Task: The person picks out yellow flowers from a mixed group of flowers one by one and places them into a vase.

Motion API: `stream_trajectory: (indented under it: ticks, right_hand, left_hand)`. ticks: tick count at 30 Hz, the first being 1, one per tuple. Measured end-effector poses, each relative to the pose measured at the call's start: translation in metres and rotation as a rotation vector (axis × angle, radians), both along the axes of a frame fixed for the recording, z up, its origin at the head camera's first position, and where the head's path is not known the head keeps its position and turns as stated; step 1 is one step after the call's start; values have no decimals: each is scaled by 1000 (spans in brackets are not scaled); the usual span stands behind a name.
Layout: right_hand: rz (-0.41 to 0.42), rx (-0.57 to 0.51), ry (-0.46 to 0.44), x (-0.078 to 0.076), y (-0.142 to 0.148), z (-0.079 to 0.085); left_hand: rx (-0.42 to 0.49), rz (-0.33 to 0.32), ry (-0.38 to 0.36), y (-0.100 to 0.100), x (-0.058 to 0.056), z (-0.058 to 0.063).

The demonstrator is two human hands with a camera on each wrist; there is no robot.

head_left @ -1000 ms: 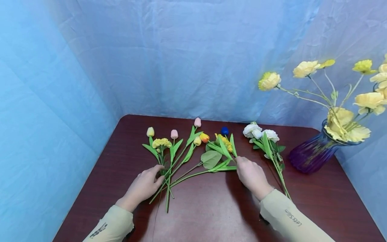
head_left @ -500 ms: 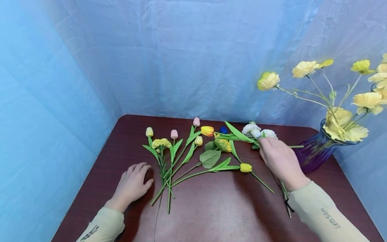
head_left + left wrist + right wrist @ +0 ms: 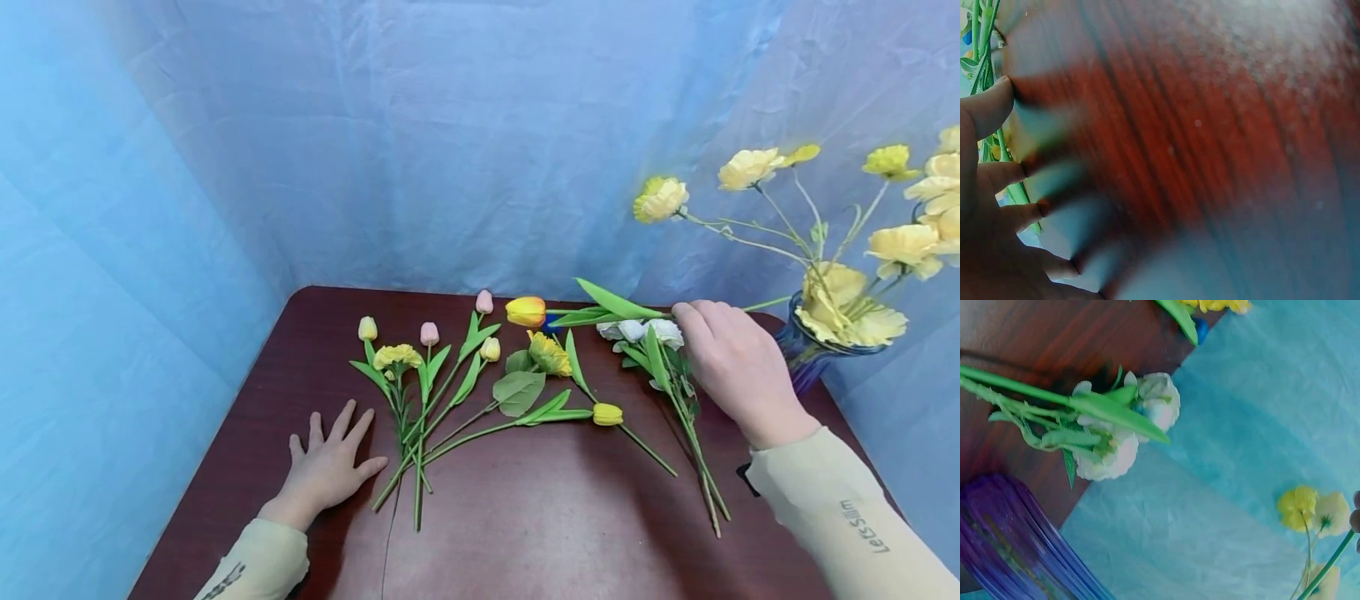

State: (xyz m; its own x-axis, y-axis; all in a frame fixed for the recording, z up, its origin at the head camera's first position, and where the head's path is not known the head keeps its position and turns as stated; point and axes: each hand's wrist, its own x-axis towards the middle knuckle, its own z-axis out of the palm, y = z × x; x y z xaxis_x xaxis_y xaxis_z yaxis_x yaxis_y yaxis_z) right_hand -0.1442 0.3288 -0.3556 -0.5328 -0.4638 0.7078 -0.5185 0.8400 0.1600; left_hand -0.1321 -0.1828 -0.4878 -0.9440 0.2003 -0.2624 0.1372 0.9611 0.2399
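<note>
My right hand [image 3: 738, 371] pinches the green stem of a yellow-orange tulip [image 3: 526, 312], held sideways above the table's back edge with its bloom to the left. The stem's [image 3: 1330, 562] tail end points toward the glass vase [image 3: 804, 360], and only fingertips of this hand show in the right wrist view. Fingers spread, my left hand [image 3: 324, 468] rests on the dark red table beside crossed stems. In the left wrist view its thumb [image 3: 994, 103] lies nearest those green stems. White flowers [image 3: 663, 333] lie just left of and below my right hand.
Pink tulips [image 3: 429, 334], a cream tulip [image 3: 367, 328], a yellow carnation-like flower [image 3: 397, 357] and a sunflower-like bloom [image 3: 550, 354] lie across the table. A yellow tulip [image 3: 607, 414] lies nearer the front. Tall pale yellow flowers [image 3: 750, 169] lean out of the vase. Blue cloth [image 3: 465, 150] hangs behind.
My right hand has lifted the yellow-orange tulip off the pile and carried it right, toward the vase. My left hand has moved left off the stems and spread its fingers on the table.
</note>
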Motion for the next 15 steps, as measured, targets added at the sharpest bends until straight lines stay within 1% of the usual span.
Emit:
stream_trajectory:
  ticks: [3, 7, 9, 12, 15]
  right_hand:
    - [-18, -26, 17, -2, 6, 4]
    - [-64, -91, 60, -6, 15, 8]
    - [-82, -129, 66, -8, 20, 11]
    - [-117, -156, 45, -10, 28, 15]
    - [-162, -183, -7, -10, 35, 20]
  left_hand:
    - [-9, -5, -2, 0, 0, -1]
    - [-20, -12, -6, 0, 1, -2]
    - [-26, -14, -7, -1, 1, -3]
    - [-27, -14, -5, -1, 2, -3]
    - [-29, -14, -5, 0, 2, -3]
